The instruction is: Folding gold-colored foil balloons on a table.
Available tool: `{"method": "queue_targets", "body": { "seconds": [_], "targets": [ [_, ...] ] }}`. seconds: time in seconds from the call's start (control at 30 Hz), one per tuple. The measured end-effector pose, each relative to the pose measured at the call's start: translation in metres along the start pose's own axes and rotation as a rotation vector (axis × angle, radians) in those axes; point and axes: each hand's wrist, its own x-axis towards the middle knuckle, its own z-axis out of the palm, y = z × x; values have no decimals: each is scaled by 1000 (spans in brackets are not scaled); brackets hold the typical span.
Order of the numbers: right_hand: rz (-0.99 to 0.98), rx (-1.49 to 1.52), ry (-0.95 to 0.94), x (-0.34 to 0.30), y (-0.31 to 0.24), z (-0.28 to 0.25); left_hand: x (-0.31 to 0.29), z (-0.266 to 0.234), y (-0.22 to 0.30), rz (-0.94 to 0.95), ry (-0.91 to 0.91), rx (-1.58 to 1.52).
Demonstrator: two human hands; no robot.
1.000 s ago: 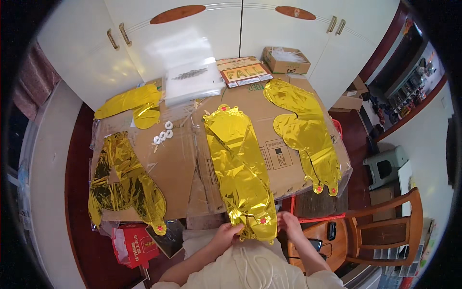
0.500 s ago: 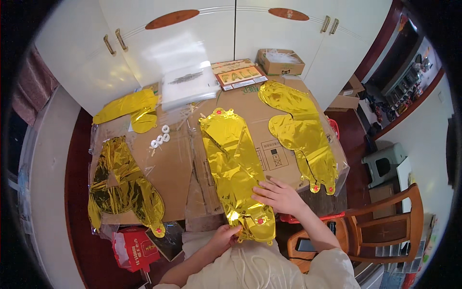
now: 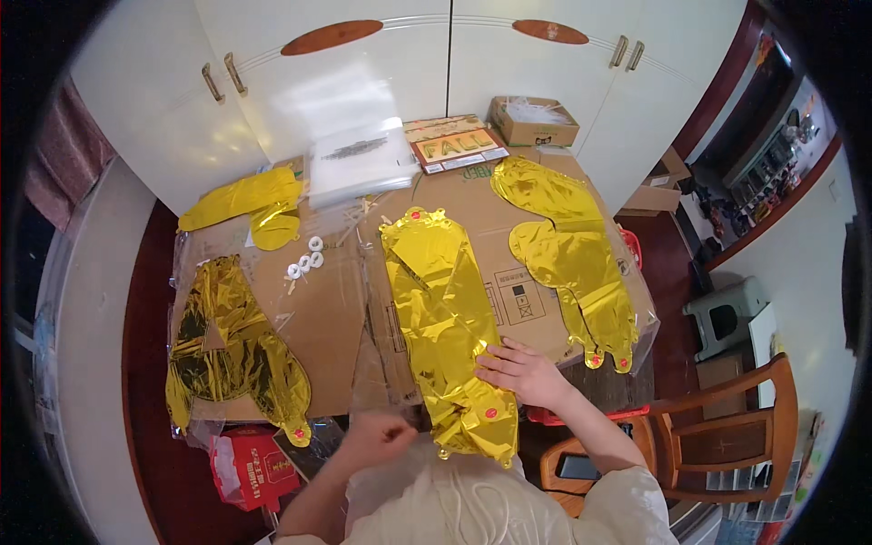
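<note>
A flat gold foil balloon (image 3: pixel 442 313) lies lengthwise on the cardboard, its near end hanging over the table's front edge. My right hand (image 3: pixel 525 372) rests on its right side, fingers stretched out and apart. Off to the left of the near end, my left hand (image 3: pixel 377 438) is in the air with curled fingers, slightly blurred, and nothing shows in it. More gold foil balloons lie flat around: an A-shaped one (image 3: pixel 283 368) at the near left, a folded one (image 3: pixel 241 202) at the far left, and a curved one (image 3: pixel 577 241) on the right.
Cardboard (image 3: pixel 318 341) covers the table. White ribbon rolls (image 3: pixel 304 265), a stack of clear bags (image 3: pixel 359 163), a printed package (image 3: pixel 457 148) and a small box (image 3: pixel 536 121) stand toward the cabinets (image 3: pixel 509 68). A wooden chair (image 3: pixel 727 400) is at the right, a red bag (image 3: pixel 254 472) below left.
My left hand has let go of the balloon's near end and moved left, away from it. The right hand stays in place on the foil.
</note>
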Motion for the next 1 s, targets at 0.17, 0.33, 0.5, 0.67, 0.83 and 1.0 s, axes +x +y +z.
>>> {"method": "queue_targets", "body": {
  "seconds": [0.17, 0.33, 0.5, 0.67, 0.83, 1.0],
  "targets": [
    [49, 67, 14, 7, 1, -2, 34, -45, 25, 586, 448, 716],
    [120, 174, 27, 12, 3, -7, 64, -44, 21, 653, 330, 578],
    [173, 198, 39, 13, 0, -8, 77, -29, 6, 724, 338, 601],
    [176, 208, 73, 13, -2, -6, 79, -26, 1, 727, 326, 583],
    [207, 301, 98, 10, 2, 1, 65, -44, 18, 692, 177, 503],
    [234, 414, 113, 10, 5, -1, 74, -51, 0, 698, 178, 564]
  ]
}}
